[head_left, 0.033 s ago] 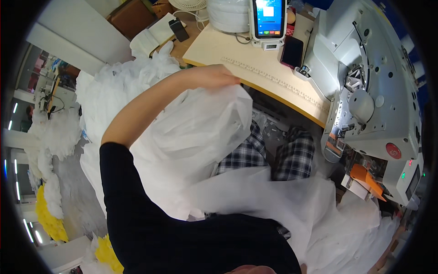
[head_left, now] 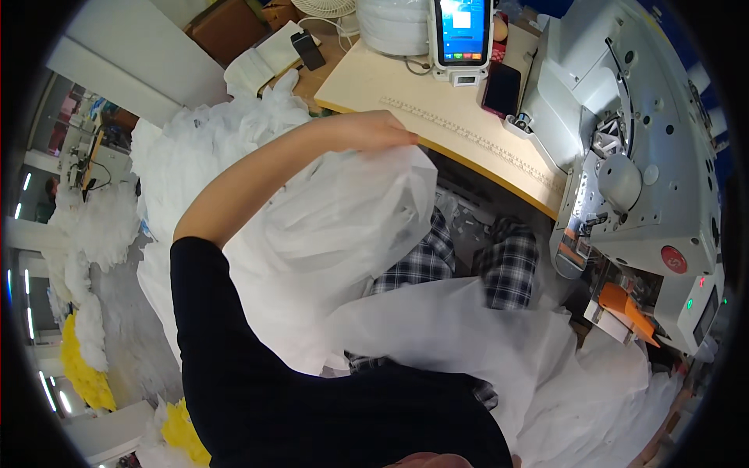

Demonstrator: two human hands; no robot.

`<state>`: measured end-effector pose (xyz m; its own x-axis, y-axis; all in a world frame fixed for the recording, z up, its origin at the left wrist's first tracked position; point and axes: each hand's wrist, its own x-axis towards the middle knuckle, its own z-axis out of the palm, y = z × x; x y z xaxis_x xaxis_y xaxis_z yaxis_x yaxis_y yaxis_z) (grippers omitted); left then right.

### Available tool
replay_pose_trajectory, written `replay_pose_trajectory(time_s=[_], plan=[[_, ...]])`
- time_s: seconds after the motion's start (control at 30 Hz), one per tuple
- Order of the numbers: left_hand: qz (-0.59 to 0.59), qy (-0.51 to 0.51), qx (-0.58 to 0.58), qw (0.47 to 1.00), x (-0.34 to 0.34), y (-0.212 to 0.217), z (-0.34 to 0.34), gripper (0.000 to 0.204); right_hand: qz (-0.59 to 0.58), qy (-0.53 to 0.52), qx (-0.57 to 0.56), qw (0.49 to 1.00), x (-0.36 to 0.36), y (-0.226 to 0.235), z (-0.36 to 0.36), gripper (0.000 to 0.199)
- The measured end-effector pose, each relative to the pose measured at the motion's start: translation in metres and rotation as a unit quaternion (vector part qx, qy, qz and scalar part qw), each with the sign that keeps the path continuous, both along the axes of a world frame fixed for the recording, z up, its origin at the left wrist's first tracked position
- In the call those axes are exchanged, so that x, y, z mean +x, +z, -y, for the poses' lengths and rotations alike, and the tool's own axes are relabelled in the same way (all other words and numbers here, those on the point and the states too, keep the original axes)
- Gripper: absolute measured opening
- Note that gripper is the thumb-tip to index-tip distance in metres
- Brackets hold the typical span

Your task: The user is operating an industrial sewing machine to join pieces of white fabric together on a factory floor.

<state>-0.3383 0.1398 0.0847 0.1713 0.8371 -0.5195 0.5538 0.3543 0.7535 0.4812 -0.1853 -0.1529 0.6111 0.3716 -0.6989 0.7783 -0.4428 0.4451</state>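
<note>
My left hand point(head_left: 380, 132) is closed on the upper edge of a thin white nonwoven fabric sheet point(head_left: 335, 226), just off the table's front edge. From there the sheet hangs in loose folds to my left and over part of my lap. A second stretch of see-through white fabric point(head_left: 445, 320) lies across my thighs and runs down to the right into a crumpled heap point(head_left: 601, 405). Whether both stretches are one piece, I cannot tell. My right hand is not in view; at most a sliver of skin shows at the bottom edge.
A light wooden table point(head_left: 374, 74) with a printed ruler stands ahead, holding a lit screen point(head_left: 463, 35) and a dark phone point(head_left: 502, 88). A large grey-white sewing machine point(head_left: 655, 140) fills the right side. White fabric piles point(head_left: 211, 132) rise on the left, with yellow material point(head_left: 86, 366) farther off.
My left hand has shifted slightly right with the sheet's edge. The fabric over my lap has moved a little, its upper edge now farther right.
</note>
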Motion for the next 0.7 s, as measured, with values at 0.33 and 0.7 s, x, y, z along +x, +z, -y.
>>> replay_pose_trajectory(time_s=[0.33, 0.7], plan=[[0.135, -0.001, 0.022, 0.991, 0.014, -0.046, 0.011, 0.039, -0.537, 0.458, 0.425, 0.567, -0.46, 0.148, -0.243, 0.028], [-0.399, 0.406, 0.29, 0.769, -0.112, -0.158, 0.298, 0.012, -0.365, 0.564, 0.381, 0.635, -0.671, 0.065, -0.309, 0.038]])
